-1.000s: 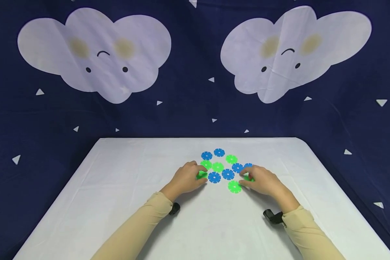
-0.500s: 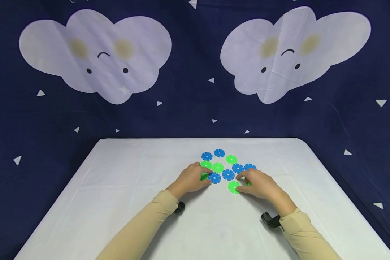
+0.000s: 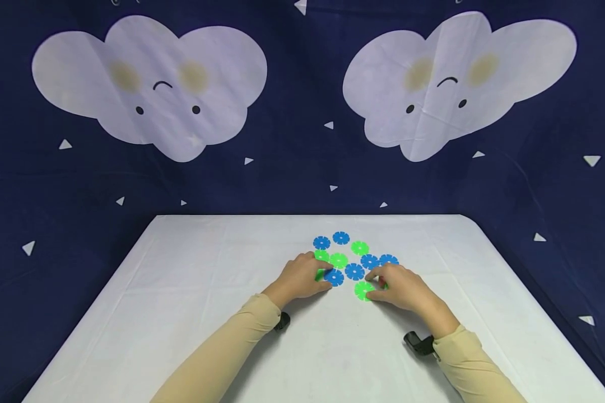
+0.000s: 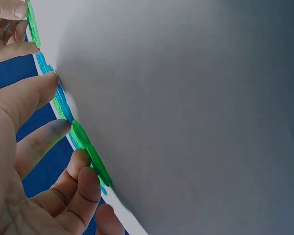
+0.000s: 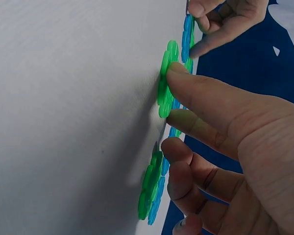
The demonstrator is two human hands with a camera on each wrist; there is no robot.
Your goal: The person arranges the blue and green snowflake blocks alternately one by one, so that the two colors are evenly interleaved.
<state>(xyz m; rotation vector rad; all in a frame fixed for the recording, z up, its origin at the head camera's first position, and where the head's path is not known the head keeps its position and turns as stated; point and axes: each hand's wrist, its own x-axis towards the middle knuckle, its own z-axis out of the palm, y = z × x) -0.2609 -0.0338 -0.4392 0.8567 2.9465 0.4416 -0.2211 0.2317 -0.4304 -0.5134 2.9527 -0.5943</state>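
Observation:
Flat notched plastic discs, blue and green, lie grouped on the white table. In the head view my left hand (image 3: 299, 277) reaches in from the left, thumb and index finger spread at the sides of a blue disc (image 3: 334, 278). A green disc (image 4: 90, 152) lies by its curled lower fingers in the left wrist view. My right hand (image 3: 402, 285) comes from the right. Its thumb (image 5: 201, 90) touches a green disc (image 5: 165, 85), and the index fingertip sits at that disc's end. Another green disc (image 5: 150, 188) lies below those fingers, mostly hidden in the head view.
Farther back lie blue discs (image 3: 340, 238) and green discs (image 3: 360, 248), with two more blue ones (image 3: 389, 259) close above my right hand. A dark blue cloth with printed clouds (image 3: 151, 89) hangs behind the table (image 3: 206, 252). Black wrist cameras (image 3: 418, 343) sit on both wrists.
My left hand has moved right, from the green disc to the blue one. My right hand has shifted slightly left and nearer, its thumb now over the front green disc. The discs stay put.

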